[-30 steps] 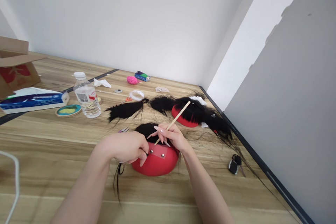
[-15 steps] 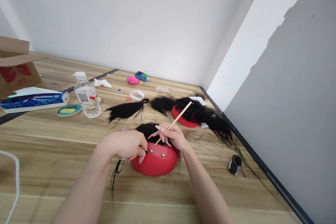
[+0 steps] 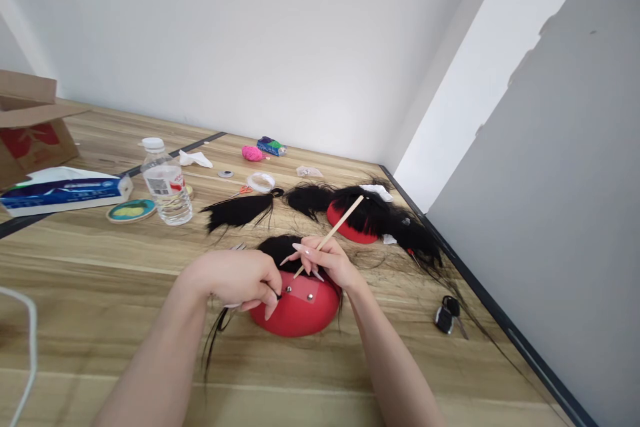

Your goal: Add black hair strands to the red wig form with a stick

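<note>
On wood [image 3: 110,267], seemingly smooth red dome [image 3: 297,319]

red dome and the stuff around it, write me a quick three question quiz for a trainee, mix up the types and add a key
1. Multiple choice: what colour is the cap of the bottle?
a) blue
b) white
c) pink
2. True or false: the right hand holds the stick.
3. Fill in the number: ____ studs show on the near red dome.

Key: 1 b; 2 true; 3 two
</note>
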{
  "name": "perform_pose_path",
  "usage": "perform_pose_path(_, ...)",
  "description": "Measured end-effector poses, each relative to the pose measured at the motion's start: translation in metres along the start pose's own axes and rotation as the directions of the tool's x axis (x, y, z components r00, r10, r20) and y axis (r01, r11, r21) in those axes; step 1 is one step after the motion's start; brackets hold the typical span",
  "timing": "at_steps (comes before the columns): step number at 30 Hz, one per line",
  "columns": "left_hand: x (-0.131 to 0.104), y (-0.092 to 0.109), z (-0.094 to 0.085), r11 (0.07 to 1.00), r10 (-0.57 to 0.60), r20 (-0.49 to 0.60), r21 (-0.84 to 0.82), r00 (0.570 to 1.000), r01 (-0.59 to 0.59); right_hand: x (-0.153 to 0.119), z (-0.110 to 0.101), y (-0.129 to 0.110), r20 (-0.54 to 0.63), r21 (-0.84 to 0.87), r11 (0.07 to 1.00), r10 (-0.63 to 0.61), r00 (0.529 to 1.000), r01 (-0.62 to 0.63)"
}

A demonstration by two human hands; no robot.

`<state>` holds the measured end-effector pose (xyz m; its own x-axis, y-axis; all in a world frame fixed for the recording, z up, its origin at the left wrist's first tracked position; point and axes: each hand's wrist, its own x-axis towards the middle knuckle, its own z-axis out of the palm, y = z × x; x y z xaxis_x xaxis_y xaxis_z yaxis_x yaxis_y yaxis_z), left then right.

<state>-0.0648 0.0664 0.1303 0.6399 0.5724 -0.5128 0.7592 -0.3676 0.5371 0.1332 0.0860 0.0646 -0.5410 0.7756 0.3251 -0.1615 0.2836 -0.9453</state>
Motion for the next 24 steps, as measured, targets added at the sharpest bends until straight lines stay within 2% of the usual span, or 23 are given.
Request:
perform_pose_path(6, 0.0, -0.001, 0.0, 1.0, 0.012, -0.005, -0.004, 1.0, -0.012, -0.001, -0.003, 0.004, 0.0, -0.005, 1.0, 0.027, 1.0, -0.027)
perform_pose_path(12, 0.0, 0.0, 0.0, 1.0, -0.005, -0.02, 0.003, 1.0, 0.005, 0.0, -0.002, 0.003, -0.002, -0.016, 1.0, -0.005, 1.0, 0.005)
perform_pose_path(18, 0.004, -0.004, 0.0, 0.996, -0.087, -0.07, 0.009, 0.994, 0.088, 0.001, -0.004, 0.011, -0.059, 0.02, 1.0, 0.015, 0.998, -0.014)
perform_pose_path(24, 0.007, -0.005, 0.0, 0.996, -0.081, -0.062, 0.02, 0.995, 0.082, 0.001, -0.006, 0.019, -0.105, 0.02, 0.999, 0.038, 0.994, -0.036)
